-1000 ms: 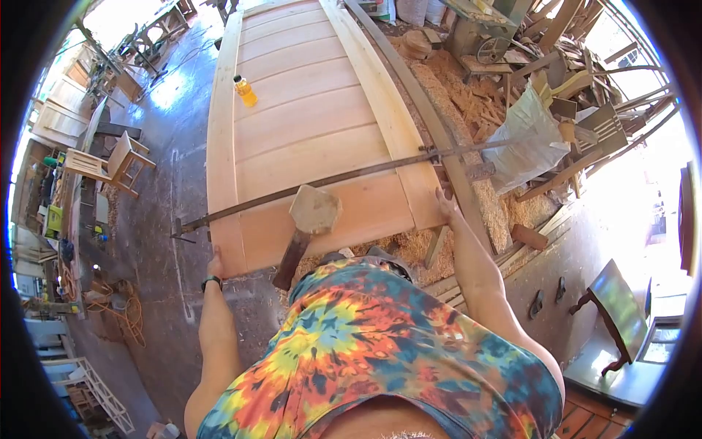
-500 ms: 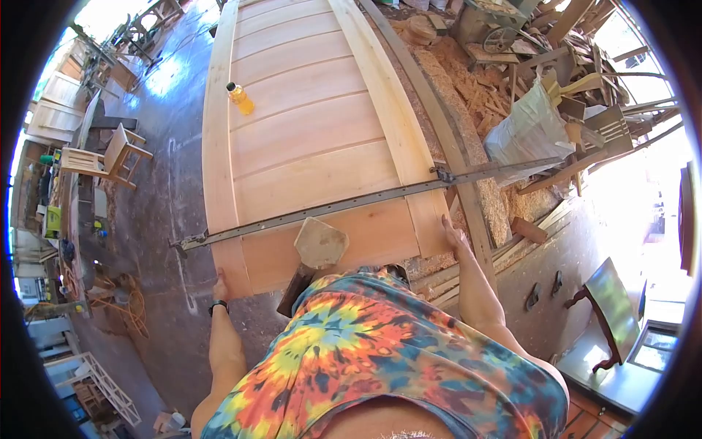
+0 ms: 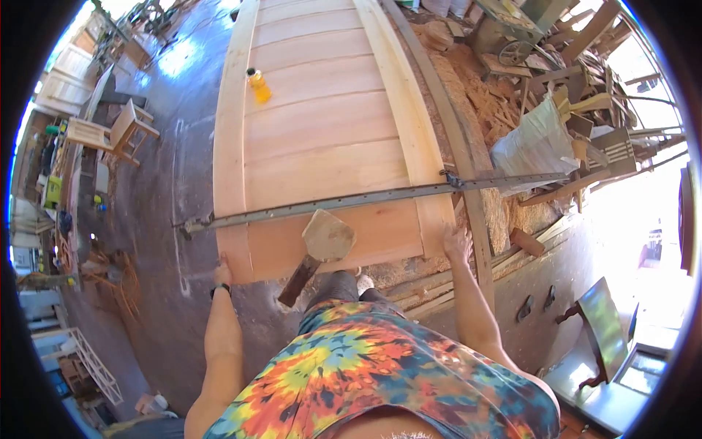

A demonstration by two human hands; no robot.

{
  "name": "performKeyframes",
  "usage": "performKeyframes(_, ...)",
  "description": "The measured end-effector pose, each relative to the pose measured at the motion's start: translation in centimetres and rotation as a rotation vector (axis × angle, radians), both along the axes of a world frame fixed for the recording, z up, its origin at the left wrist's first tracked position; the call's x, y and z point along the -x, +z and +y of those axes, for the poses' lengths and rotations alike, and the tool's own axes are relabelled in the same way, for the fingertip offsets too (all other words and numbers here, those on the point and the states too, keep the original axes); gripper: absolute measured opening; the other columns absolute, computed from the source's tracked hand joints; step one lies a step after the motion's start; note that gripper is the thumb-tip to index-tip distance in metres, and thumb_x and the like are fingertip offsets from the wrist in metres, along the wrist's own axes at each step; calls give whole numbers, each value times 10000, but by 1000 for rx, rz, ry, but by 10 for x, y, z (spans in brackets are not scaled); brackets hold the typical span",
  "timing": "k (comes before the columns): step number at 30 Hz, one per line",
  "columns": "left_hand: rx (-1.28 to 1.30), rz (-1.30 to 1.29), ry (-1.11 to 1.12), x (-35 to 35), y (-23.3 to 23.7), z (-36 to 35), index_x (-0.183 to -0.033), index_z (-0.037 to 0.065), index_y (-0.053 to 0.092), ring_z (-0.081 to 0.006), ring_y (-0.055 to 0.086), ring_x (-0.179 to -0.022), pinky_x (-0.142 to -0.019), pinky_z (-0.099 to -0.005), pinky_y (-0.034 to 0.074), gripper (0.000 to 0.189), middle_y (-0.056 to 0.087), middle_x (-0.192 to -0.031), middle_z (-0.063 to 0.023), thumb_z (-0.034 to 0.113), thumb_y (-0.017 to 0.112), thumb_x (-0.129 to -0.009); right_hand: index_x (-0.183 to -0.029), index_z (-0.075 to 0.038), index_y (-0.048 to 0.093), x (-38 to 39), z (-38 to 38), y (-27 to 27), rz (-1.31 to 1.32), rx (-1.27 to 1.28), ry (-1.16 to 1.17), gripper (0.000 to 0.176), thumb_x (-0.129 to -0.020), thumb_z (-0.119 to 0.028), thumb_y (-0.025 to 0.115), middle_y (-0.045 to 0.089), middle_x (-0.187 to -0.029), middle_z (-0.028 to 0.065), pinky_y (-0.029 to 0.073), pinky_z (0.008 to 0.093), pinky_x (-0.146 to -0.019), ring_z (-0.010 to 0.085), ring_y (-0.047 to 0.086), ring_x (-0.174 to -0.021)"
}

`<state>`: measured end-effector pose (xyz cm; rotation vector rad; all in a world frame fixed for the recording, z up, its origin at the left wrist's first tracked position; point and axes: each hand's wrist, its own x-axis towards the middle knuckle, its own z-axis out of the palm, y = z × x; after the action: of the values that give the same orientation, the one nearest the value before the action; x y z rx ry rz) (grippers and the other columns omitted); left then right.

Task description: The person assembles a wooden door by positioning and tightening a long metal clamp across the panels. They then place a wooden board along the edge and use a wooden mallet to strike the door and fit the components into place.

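Note:
A long wooden panelled door (image 3: 329, 164) lies flat before me, its near end close to my body. My left hand (image 3: 223, 272) grips the left stile at the near corner, fingers partly hidden. At the opposite corner, my right hand (image 3: 458, 245) holds the right stile's outer edge. Across the door runs a metal bar clamp (image 3: 336, 201), its jaws just beyond the two long edges. A wooden mallet (image 3: 329, 235) rests on the near rail, its dark handle (image 3: 299, 281) jutting past the end. Farther up sits a small bottle of yellow liquid (image 3: 259, 88).
A long timber (image 3: 457, 132) runs along the door's right side. Beyond it are wood shavings (image 3: 468, 95), a whitish sack (image 3: 537, 146) and heaped offcuts. A wooden chair (image 3: 121, 135) stands left on the floor. Flip-flops (image 3: 525, 309) and a dark-legged piece of furniture (image 3: 599, 329) are at right.
My torso has drawn back from the door's end, exposing the mallet handle and my legs. Both hands stay at the door's sides. The view has shifted slightly.

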<state>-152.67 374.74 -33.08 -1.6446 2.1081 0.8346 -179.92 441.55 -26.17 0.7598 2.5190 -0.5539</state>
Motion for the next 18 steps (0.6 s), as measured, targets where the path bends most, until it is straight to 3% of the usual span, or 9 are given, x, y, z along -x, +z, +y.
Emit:
performKeyframes(2,65,180,-31,-8,-29,-7,-1246,-87,566,-449,449,-1277,-1047,-449,363,985,516,-1288,-350,778,265,-883,-1361,15,466,-35,-33,20,608,-221,292,654,-885,-417,590,506,-1358,248,325,471,-1091,387,459,-1288)
performKeyframes(4,104,122,16,1,3,17,-1248,-68,567,-455,449,-1273,-1041,-460,367,967,530,-1269,-346,775,266,-883,-1311,3,505,-59,-75,27,682,-52,423,561,-847,-274,652,531,-1308,261,385,473,-1038,417,506,-1210)
performKeyframes(7,91,62,-55,0,13,17,-1218,-90,576,-456,464,-1257,-1031,-466,373,985,546,-1233,-353,783,276,-874,-1298,-3,510,-103,-133,32,467,408,651,545,-833,-243,663,618,-1149,253,484,458,-901,406,601,-1055)
performKeyframes(10,16,105,-17,-14,-24,-4,-1189,-84,597,-464,484,-1232,-1012,-476,388,992,562,-1200,-354,795,272,-865,-1353,-41,478,-144,-204,65,173,730,877,589,-834,-225,687,672,-996,236,519,430,-812,365,660,-942)
performKeyframes(13,-48,216,-67,-26,-36,-10,-1155,-69,625,-479,520,-1177,-975,-487,414,936,592,-1141,-350,759,283,-887,-1407,-106,435,-180,-261,58,89,810,1037,637,-838,-246,687,676,-955,238,520,447,-758,392,663,-888)
performKeyframes(15,-42,309,-131,-31,-31,-4,-1142,-53,638,-486,539,-1141,-951,-490,430,844,608,-1108,-347,698,325,-917,-1416,-103,418,-189,-293,57,20,702,1030,655,-843,-281,681,677,-944,244,516,459,-753,408,658,-870)
performKeyframes(17,46,452,-205,-30,16,20,-1130,-38,646,-490,551,-1114,-931,-491,440,730,622,-1081,-338,619,385,-945,-1421,-103,408,-191,-332,81,-99,357,1060,678,-852,-372,660,675,-968,259,515,474,-784,412,655,-896)
performKeyframes(18,-37,408,-244,-33,13,18,-1131,-32,643,-487,558,-1103,-922,-490,444,699,627,-1078,-329,598,402,-947,-1406,-107,437,-188,-343,77,-124,289,1099,657,-852,-384,656,676,-994,254,515,474,-811,409,651,-927)
